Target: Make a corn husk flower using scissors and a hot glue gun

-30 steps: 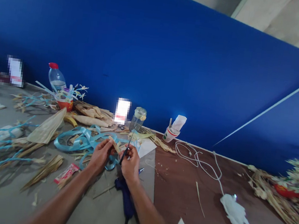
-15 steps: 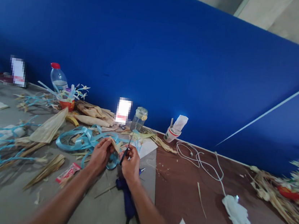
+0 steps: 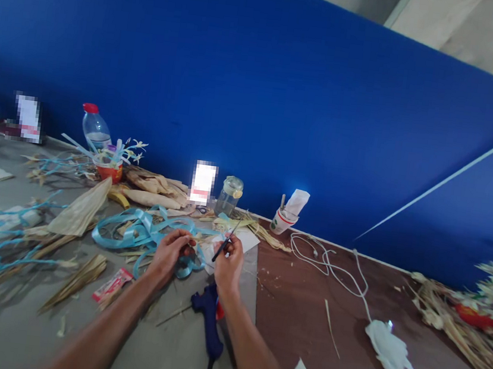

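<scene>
My left hand is closed, its fingertips pinched together; what they hold, if anything, is too small to make out. In my right hand is a slim tool with a dark handle and a thin point slanting up and right. A gap separates the two hands. Coils of light blue ribbon lie behind and left of my left hand. White paper lies beyond my right hand. Below my right wrist a dark blue glue gun rests on the table, its cord running toward me.
Dried husks, a glass jar and a white cup line the blue partition. Blue-stemmed flowers and a red-white packet lie left. A white cable crosses the brown surface at right.
My right hand has moved right, away from my left, and the tool now tilts more to the right. The pale husk piece between my hands no longer shows.
</scene>
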{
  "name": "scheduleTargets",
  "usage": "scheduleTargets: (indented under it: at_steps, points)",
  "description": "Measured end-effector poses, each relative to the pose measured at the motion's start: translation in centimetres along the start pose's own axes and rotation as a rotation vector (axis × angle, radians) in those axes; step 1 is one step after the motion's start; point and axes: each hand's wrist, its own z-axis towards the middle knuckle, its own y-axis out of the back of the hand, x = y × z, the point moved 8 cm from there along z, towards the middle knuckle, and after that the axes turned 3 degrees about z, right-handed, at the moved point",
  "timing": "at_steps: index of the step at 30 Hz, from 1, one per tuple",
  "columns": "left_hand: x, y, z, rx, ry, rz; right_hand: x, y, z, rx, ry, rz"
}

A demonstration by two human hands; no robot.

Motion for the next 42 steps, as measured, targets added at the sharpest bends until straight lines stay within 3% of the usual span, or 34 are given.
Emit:
scheduleTargets:
  at_steps: [7,10,16,21,34,42]
  points:
    - [0.9,-0.7,0.3,0.117,0.095,0.015,0.2,0.6,0.5,-0.031,0.038,0.003]
    - [0.8,-0.9,0.3,0.146,0.063,0.114,0.9,0.7,0.4,-0.027,0.083,-0.074]
    - [-0.8,-0.4,0.0,0.034,-0.059,0.145,4.1,-1.4,-2.6,0.088,0.472,-0.403]
    - [-1.7,-1.4,-0.7,0.086,-0.185,0.244,4.8,-2.3,-4.1,0.146,0.586,-0.509]
    - [-0.8,-2.6,-1.3,0.245,-0.227,0.295,4.0,-1.5,-3.1,0.096,0.493,-0.446]
    - [-0.6,-3.2,-1.7,0.303,-0.227,0.234,3.7,-1.3,-2.7,0.165,0.368,-0.290]
